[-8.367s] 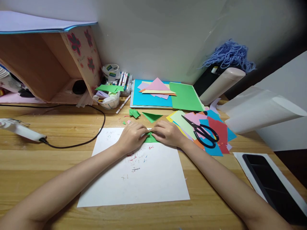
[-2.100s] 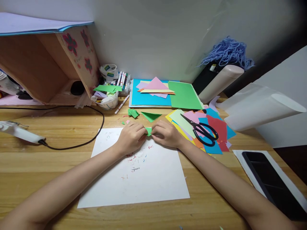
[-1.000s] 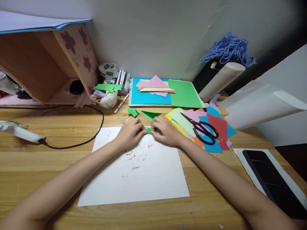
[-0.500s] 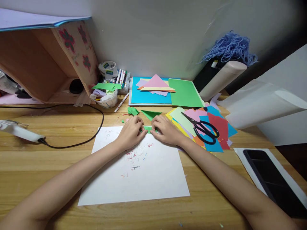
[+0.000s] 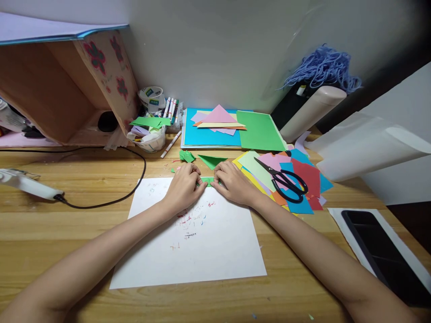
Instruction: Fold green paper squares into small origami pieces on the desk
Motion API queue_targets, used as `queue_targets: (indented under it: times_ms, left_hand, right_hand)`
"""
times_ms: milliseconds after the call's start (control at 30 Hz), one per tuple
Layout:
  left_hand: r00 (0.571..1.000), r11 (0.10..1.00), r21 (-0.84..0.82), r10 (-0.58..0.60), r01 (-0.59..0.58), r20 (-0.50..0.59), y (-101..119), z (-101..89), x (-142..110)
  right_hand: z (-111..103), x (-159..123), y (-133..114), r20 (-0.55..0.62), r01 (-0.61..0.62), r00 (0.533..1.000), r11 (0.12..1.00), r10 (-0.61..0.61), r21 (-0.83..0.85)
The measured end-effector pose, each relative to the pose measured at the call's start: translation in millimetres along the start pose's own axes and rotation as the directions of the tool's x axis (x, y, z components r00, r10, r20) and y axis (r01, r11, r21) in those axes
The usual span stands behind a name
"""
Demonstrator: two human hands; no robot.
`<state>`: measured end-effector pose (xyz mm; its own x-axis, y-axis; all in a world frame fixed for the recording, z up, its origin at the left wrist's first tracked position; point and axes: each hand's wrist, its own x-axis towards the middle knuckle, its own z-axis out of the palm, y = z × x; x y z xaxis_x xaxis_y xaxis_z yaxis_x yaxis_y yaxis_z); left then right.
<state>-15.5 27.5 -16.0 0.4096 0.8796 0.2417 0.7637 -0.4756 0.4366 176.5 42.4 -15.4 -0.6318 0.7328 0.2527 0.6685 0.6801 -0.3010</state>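
A small piece of green paper (image 5: 208,181) lies at the far edge of the white sheet (image 5: 202,255), which carries faint coloured marks. My left hand (image 5: 185,185) pinches its left end, fingers curled. At the other end my right hand (image 5: 232,183) pinches it too; much of the piece is hidden under my fingers. Just beyond the hands rest a folded green paper triangle (image 5: 212,160) and a small heap of green paper pieces (image 5: 187,156), neither touched.
Black-handled scissors (image 5: 286,184) lie on coloured paper scraps (image 5: 306,177) to the right. Behind stands a stack of coloured paper (image 5: 262,130). A tub of scraps (image 5: 150,139), a marker (image 5: 171,144), a corded white tool (image 5: 30,185) and a phone (image 5: 384,251) are around.
My fingertips have shifted very slightly apart, so a bit more of the green paper shows between them. Everything else stays in place.
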Motion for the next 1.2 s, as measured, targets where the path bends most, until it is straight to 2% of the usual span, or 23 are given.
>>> queue_targets:
  times_ms: [333,733,867,1200]
  left_hand:
    - [1.0,1.0,-0.023,-0.009,0.008,-0.025,0,1.6,-3]
    - [1.0,0.999,0.037,-0.013,0.012,0.0,3,-1.1,1]
    - [0.999,0.998,0.05,-0.038,0.038,-0.002,3,-1.8,1]
    - [0.994,0.993,-0.05,-0.104,0.104,0.016,-3,-3.7,2]
  right_hand:
    - [2,0,8,-0.005,0.011,1.0,0.997,-0.01,0.081]
    - [1,3,-2,0.023,-0.034,0.999,0.997,0.035,-0.069]
    - [1,2,-3,0.009,-0.043,0.999,0.998,0.043,-0.041]
    - [0,2,-1,0.003,-0.064,0.998,0.996,0.064,0.058]
